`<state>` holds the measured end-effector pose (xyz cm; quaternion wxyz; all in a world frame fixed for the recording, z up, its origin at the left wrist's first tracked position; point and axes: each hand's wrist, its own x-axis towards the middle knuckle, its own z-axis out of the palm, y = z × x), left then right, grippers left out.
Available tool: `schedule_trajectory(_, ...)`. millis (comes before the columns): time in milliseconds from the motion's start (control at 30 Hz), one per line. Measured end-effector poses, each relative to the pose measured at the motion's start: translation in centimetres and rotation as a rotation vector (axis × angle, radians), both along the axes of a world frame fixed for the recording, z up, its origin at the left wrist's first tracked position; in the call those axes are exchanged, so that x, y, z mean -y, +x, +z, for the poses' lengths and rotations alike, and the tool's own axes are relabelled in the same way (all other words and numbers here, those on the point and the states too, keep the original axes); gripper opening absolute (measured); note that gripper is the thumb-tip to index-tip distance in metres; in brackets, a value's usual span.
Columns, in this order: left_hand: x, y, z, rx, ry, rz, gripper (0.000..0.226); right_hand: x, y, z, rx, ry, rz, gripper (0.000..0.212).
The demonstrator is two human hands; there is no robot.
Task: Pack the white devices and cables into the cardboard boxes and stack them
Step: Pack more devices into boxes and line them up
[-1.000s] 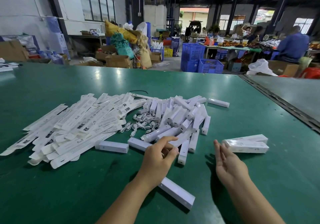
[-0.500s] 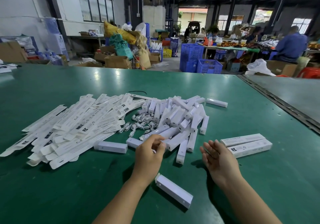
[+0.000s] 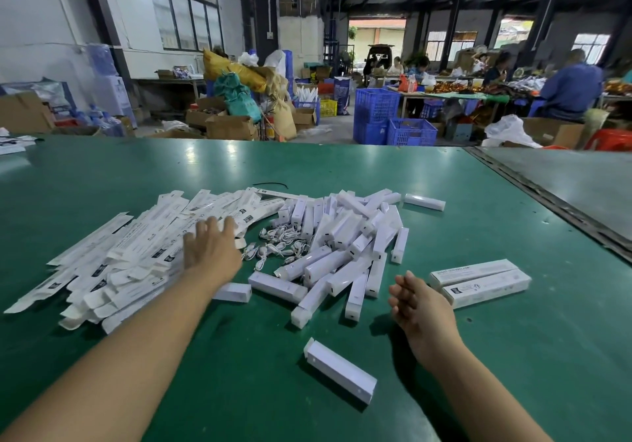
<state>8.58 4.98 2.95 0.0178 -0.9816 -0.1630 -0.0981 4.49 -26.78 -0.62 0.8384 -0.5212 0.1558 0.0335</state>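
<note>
Green table [image 3: 307, 168] carrying the work. Left: overlapping pile of flat cardboard boxes [image 3: 113, 263]. Centre: heap of white devices [image 3: 345, 246]. Right: two packed boxes [image 3: 478, 281] lying side by side, touching. The left hand [image 3: 212, 246], fingers spread and empty, is over the flat pile. The right hand [image 3: 420, 308], loosely open and empty, is just beside the packed pair. A small tangle of cables [image 3: 277, 246] lies between pile and heap. Likely faults: a sweeping pick drags several overlapped flats at once, and tangled cables lift together.

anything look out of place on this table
One white device lies alone near the front of the table, apart from the main pile. A second device sits just off the pile's back right corner. A thin black strand lies behind the pile; what it is I cannot tell.
</note>
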Motion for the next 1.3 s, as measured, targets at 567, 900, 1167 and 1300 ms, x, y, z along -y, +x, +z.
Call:
schedule_trajectory(567,-2.2,-1.1,-0.5,-0.159,0.069,0.287,0.06,-0.5,-0.1,-0.3,0.064,-0.11,0.06,0.022)
schedule_trajectory(900,6.9,-0.9,1.4,0.546,-0.786,0.018,0.055,-1.1,-1.1,-0.3,0.179,-0.3,0.111,0.028)
schedule_trajectory(1167,16.0,-6.0,-0.1,0.463,-1.809,-0.382,0.032,-2.5,-3.0,0.5,0.478,-0.487,0.236,0.023)
schedule_trajectory(1300,16.8,-7.1,-1.0,0.473,-2.049,-0.464,0.034,-2.9,-3.4,1.0,0.514,-0.384,0.319,0.038)
